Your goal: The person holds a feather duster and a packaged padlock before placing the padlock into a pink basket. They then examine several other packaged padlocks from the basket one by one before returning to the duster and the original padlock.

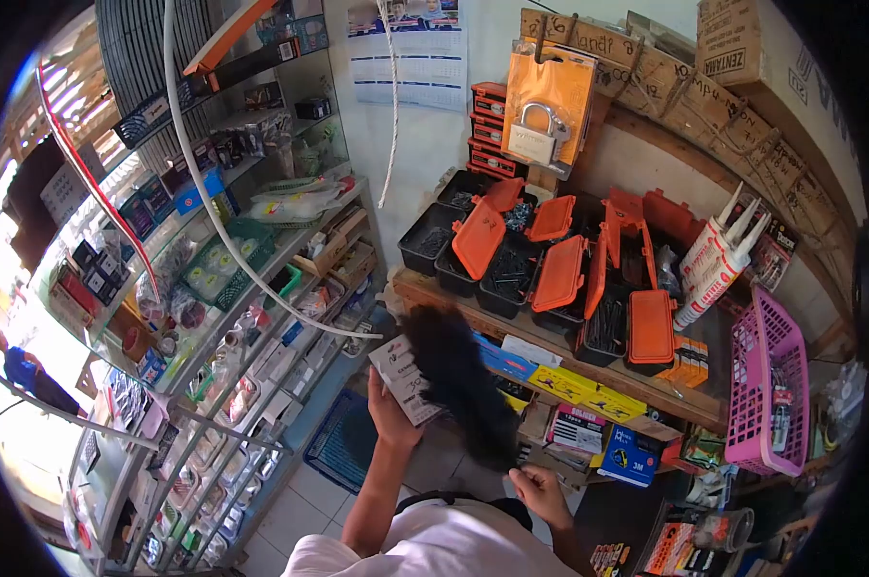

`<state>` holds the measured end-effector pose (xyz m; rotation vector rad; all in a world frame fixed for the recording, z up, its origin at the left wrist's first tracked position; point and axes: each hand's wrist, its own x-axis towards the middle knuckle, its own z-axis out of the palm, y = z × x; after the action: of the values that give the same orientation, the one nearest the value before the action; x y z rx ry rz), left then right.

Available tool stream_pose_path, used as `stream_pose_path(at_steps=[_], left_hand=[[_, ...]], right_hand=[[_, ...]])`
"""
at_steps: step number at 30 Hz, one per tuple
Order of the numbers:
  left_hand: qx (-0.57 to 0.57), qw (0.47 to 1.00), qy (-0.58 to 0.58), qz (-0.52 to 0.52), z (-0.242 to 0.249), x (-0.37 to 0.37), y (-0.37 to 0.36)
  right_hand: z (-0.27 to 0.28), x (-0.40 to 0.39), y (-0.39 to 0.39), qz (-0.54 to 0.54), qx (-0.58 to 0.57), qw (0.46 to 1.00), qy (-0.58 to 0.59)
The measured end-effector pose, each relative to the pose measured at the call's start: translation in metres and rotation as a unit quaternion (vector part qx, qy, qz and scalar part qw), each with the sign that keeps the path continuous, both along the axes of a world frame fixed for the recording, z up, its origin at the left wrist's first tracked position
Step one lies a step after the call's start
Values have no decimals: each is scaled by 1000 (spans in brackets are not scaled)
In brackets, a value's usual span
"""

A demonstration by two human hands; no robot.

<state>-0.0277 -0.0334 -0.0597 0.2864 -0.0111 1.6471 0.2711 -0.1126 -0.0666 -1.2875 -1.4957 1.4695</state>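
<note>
A white printed box [405, 379] is gripped in my left hand [393, 415], its face with dark lettering turned up. My right hand [544, 494] is closed on the handle end of a black fluffy duster [458, 385]. The duster slants up and left from that hand, and its dark, blurred head overlaps the right edge of the box. Whether the two touch cannot be made out. Black bins with orange lids [559, 274] stand on the wooden shelf beyond the duster.
Glass shelves [194, 317] with small goods run along the left. A padlock in orange packaging [550, 111] hangs above the bins. White sealant tubes [718, 260] and a pink basket [767, 385] are at the right. A blue crate [343, 433] sits on the floor.
</note>
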Motion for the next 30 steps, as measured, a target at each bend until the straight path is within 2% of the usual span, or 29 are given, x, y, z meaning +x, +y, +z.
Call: stream_pose_path(at_steps=[1,2,3,4,5,6,7,9,11,12,13,15,17,19,21,22,23,24,25,27,30], left_hand=[[0,1000,1,-1,-16,0,6],[-25,988,142,51,-27,2,12],[-49,953,281,101,-38,5,17],[-71,896,413,150,-41,6,20],[-70,896,413,148,-17,8,16],[-95,963,229,109,26,11,7],[-117,990,35,65,50,12,1],[-71,996,24,57,-6,-3,15],[-121,987,97,51,-39,-7,26],[-78,983,151,67,-20,-5,25],[-76,984,151,64,-1,-4,20],[-112,989,34,91,42,0,4],[-117,987,42,100,35,-3,1],[-45,979,158,122,31,-1,-9],[-75,970,155,174,-18,-24,8],[-114,988,-11,108,13,-20,-1],[-91,988,70,108,20,-17,-6],[-96,987,72,107,22,-16,-10],[-100,987,73,106,25,-15,-13],[-108,985,80,107,33,-11,-20],[-116,985,81,98,30,-10,-27]], right_hand=[[5,1,0,39,-15,999,-24],[8,1,0,77,-31,995,-49],[7,2,-1,76,-31,995,-48],[5,2,-1,64,-15,997,-48],[4,3,-1,53,0,997,-49],[3,2,-2,52,-1,997,-49],[2,1,-3,43,-18,999,-22],[5,2,-1,35,-32,999,5],[12,7,0,131,-8,990,-50],[11,5,0,128,-6,990,-50],[10,2,-1,85,-4,995,-44],[9,2,-2,37,-3,999,-39],[11,5,1,125,-52,991,-5],[14,12,6,127,-37,991,-4],[25,11,9,124,-23,992,-2],[40,6,12,85,-60,993,51],[52,2,17,46,-96,989,104],[52,-1,24,33,-120,979,162],[59,-7,30,31,-116,979,163],[77,-22,45,-30,-124,953,273],[93,-38,82,-31,-85,956,280]])
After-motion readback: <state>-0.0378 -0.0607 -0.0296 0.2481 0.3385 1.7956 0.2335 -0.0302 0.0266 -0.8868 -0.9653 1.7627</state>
